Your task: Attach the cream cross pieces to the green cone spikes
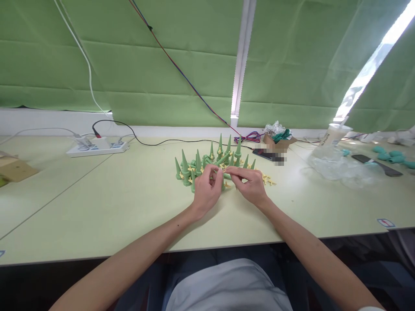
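My left hand (208, 189) is closed in a pinch at the front of a cluster of green pointed cones (184, 168). My right hand (250, 185) is pinched too, its fingertips meeting those of the left. Whatever sits between the fingertips is too small and too covered to make out. Several cones stand upright on the table, with small yellow pieces (228, 185) on or among them. More loose yellow pieces (268, 179) lie just beyond my right hand. Part of the cluster is hidden behind both hands.
Behind the cluster lie a dark phone (264, 154) and a small cardboard box (285, 144) with foil and green material. To the right are a plastic cup (333, 136), a clear bag (330, 166) and teal pieces (384, 156). A power strip (97, 147) sits at the back left.
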### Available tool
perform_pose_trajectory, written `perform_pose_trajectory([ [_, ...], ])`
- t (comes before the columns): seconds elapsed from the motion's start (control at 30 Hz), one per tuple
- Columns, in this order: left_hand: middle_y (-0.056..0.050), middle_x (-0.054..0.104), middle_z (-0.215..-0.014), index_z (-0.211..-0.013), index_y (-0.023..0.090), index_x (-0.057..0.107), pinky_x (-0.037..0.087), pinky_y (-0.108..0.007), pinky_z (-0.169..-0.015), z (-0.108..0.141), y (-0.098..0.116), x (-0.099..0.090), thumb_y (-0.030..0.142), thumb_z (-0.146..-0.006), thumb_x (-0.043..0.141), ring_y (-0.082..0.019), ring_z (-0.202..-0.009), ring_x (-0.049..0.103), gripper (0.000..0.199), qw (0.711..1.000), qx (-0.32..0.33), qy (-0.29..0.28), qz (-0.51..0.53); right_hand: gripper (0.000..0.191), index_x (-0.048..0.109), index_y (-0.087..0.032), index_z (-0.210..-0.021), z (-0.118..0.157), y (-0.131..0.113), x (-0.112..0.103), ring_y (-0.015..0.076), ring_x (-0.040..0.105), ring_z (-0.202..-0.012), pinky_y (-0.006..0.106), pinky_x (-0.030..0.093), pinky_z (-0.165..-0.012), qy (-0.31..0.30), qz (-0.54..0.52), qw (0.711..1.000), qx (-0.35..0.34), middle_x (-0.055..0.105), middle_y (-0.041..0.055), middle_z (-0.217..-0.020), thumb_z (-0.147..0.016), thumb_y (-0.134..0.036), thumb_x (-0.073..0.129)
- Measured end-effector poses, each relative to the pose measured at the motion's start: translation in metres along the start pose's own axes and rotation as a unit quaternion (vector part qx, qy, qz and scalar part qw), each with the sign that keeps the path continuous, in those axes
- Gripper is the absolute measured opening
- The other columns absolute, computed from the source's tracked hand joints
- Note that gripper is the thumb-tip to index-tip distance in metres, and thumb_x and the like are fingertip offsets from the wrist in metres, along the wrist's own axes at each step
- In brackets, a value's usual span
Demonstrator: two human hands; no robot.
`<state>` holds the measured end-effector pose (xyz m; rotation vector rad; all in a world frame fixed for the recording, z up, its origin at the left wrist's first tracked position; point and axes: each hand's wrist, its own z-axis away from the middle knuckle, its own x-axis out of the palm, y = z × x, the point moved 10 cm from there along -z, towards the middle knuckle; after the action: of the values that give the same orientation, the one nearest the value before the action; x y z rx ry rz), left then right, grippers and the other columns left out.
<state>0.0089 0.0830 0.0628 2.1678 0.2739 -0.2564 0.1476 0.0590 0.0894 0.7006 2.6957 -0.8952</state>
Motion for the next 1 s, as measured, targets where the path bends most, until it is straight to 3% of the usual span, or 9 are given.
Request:
perform_pose_trajectory([
  [0.2, 0.005, 0.046, -0.061, -0.086, 0.02, 0.049, 0.028, -0.021, -0.045, 0.0, -0.002, 0.005, 0.042, -0.094, 0.046, -0.007, -0.046, 0.035, 0.024, 1.0, -0.005, -0.027, -0.012, 0.025, 0.077, -0.024, -0.084, 0.001, 0.0, -0.002, 0.0185, 0.073, -0.085, 0.029, 0.06, -0.078, 0.011, -0.011, 1.0, 0.003, 0.077, -0.0001, -0.088, -0.084, -0.015, 0.053],
  [0.63, 0.002, 0.055, -0.072, -0.091, 0.021, 0.049, 0.037, -0.02, -0.047, 0.001, -0.003, 0.01, 0.042, -0.094, 0.047, -0.008, -0.054, 0.05, 0.021, 0.998, -0.014, -0.048, 0.028, 0.025, 0.076, -0.024, -0.083, 0.0, -0.004, -0.001, 0.0187, 0.074, -0.087, 0.028, 0.06, -0.076, 0.006, -0.023, 1.0, -0.005, 0.077, 0.0003, -0.089, -0.084, -0.014, 0.053],
  [0.87, 0.004, 0.055, -0.07, -0.094, 0.021, 0.045, 0.031, -0.018, -0.041, 0.001, -0.008, 0.011, 0.044, -0.094, 0.048, -0.004, -0.044, 0.041, 0.023, 0.995, -0.054, -0.053, 0.059, 0.026, 0.077, -0.023, -0.087, 0.001, -0.007, 0.003, 0.0172, 0.073, -0.082, 0.023, 0.056, -0.057, -0.01, -0.03, 0.999, -0.025, 0.077, 0.0019, -0.092, -0.085, -0.014, 0.053],
  [1.0, 0.005, 0.053, -0.068, -0.094, 0.022, 0.043, 0.03, -0.018, -0.039, 0.001, -0.008, 0.01, 0.045, -0.093, 0.049, -0.004, -0.041, 0.039, 0.024, 0.994, -0.062, -0.055, 0.073, 0.027, 0.077, -0.024, -0.091, 0.003, -0.004, 0.008, 0.0144, 0.072, -0.074, 0.023, 0.054, -0.056, -0.031, -0.02, 0.999, -0.025, 0.076, 0.0023, -0.098, -0.085, -0.014, 0.052],
])
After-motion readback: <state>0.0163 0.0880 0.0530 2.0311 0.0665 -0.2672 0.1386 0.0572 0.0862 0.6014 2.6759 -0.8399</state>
